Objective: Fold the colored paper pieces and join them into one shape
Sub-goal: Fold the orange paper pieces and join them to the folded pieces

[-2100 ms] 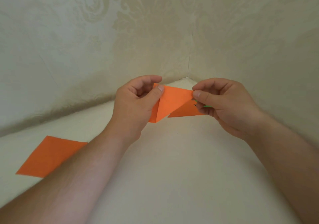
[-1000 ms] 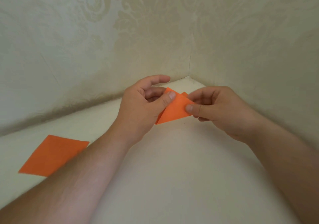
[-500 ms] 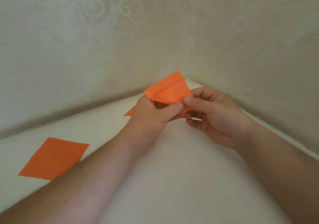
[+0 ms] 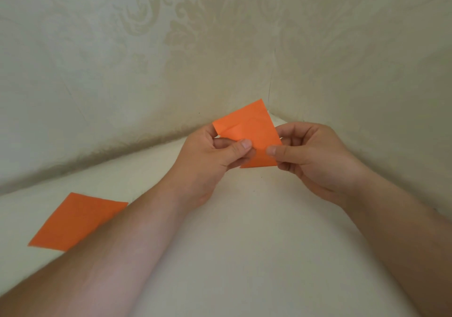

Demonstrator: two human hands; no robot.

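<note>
Since the earlier frame, the folded orange paper [image 4: 249, 135] had opened upright between both grips: left hand [image 4: 215, 155] and right hand [image 4: 310, 157] pinching its lower edge, spare orange sheet [image 4: 75, 221] lying well left on the desk [image 4: 244, 243].

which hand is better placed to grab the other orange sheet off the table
Left, probably. The flat orange sheet lies beside the left forearm; the right hand is far across, though both hands pinch the folded piece.
</note>
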